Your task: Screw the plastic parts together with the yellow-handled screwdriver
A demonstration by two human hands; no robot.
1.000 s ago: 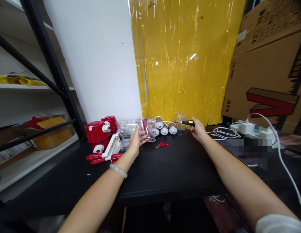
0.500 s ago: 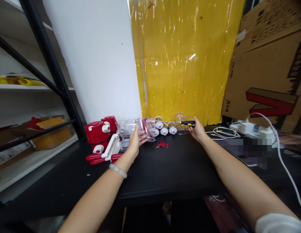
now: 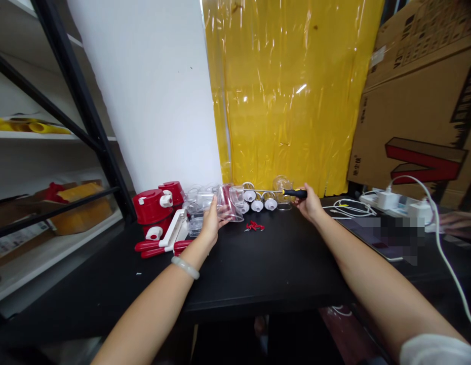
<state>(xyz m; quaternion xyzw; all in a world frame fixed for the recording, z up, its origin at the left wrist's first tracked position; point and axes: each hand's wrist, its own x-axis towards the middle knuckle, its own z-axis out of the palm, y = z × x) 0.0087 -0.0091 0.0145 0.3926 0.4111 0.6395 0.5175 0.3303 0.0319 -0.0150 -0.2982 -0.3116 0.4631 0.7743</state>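
My left hand (image 3: 212, 221) is closed around a transparent plastic cup (image 3: 231, 203) with a red part showing in it, tipped on its side above the table. In my right hand (image 3: 308, 203) is a screwdriver (image 3: 295, 193) with a black and yellow handle. Its long thin shaft points left, and the tip reaches the cup's end; whether it touches a screw is too small to tell. Below and between the hands lies a small pile of red pieces (image 3: 254, 226) with metal tips. Several white-ended cylinders (image 3: 257, 205) lie stacked behind the shaft.
Left of my hands stand red housings (image 3: 148, 207) and a white frame with red handles (image 3: 177, 230). A transparent cup (image 3: 283, 185) is at the back. On the right are white cables (image 3: 347, 207), chargers (image 3: 387, 199), a dark tablet (image 3: 366, 235), a carton (image 3: 418, 111) and another person's hand (image 3: 458, 222).
My hands, the cup and the screwdriver stay nearly in place; the screwdriver's handle looks slightly turned, with less yellow showing. The other person's hand at the right edge has shifted slightly.
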